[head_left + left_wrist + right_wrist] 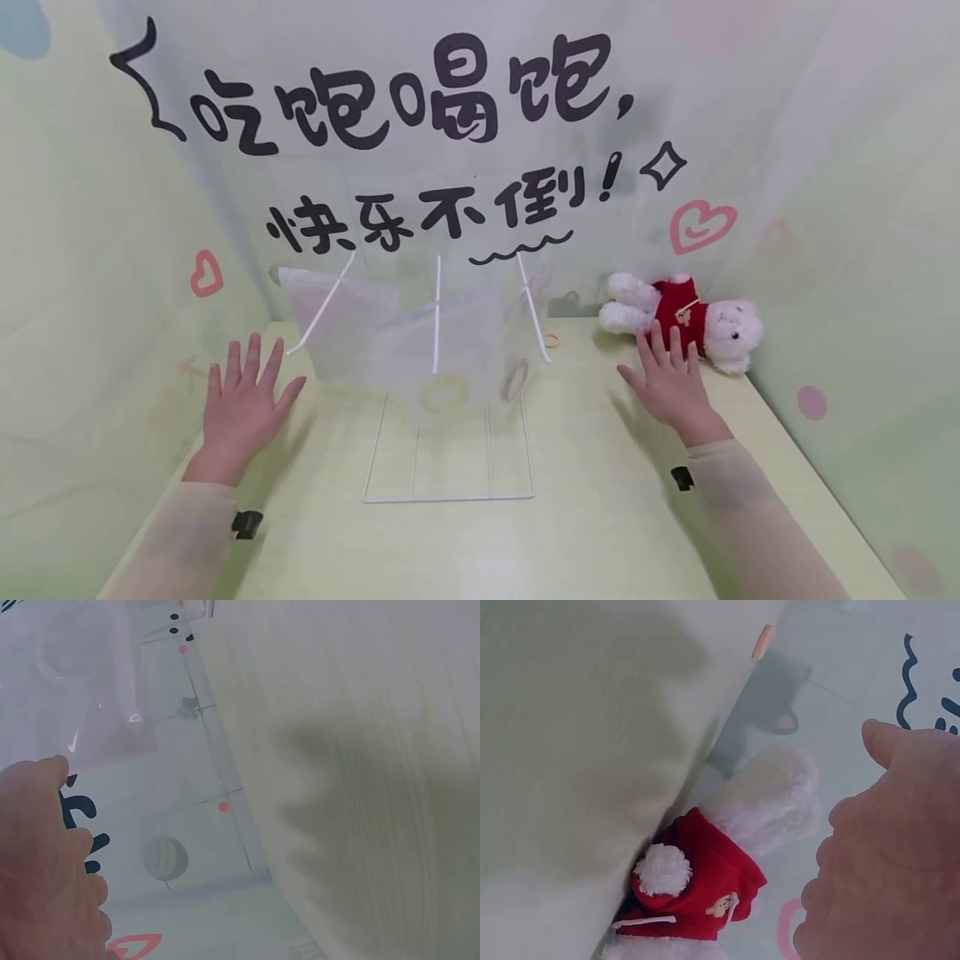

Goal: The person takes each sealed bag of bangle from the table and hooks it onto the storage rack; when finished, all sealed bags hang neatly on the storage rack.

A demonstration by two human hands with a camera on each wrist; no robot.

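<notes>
Fingers spread and straight, my left hand (242, 417) is held over the left of the table, left of a white wire rack (450, 499). My right hand (675, 387) is likewise spread, just in front of a white plush toy (731, 333) in a red hoodie, which lies on its side. Neither hand holds anything. Clear plastic bags (337, 325) hang on the rack's three white prongs (437, 317). A pale yellow ring (426, 395) and a brownish ring (515, 382) show low in the bags. In the left wrist view, a bag (127, 712) appears beyond the thumb.
A small orange ring (552, 335) lies at the table's back edge, right of the rack. Printed curtains (840, 208) enclose the pale table (585, 533) at the back and both sides, with black lettering at the back. A black strap piece (247, 524) shows at the left sleeve.
</notes>
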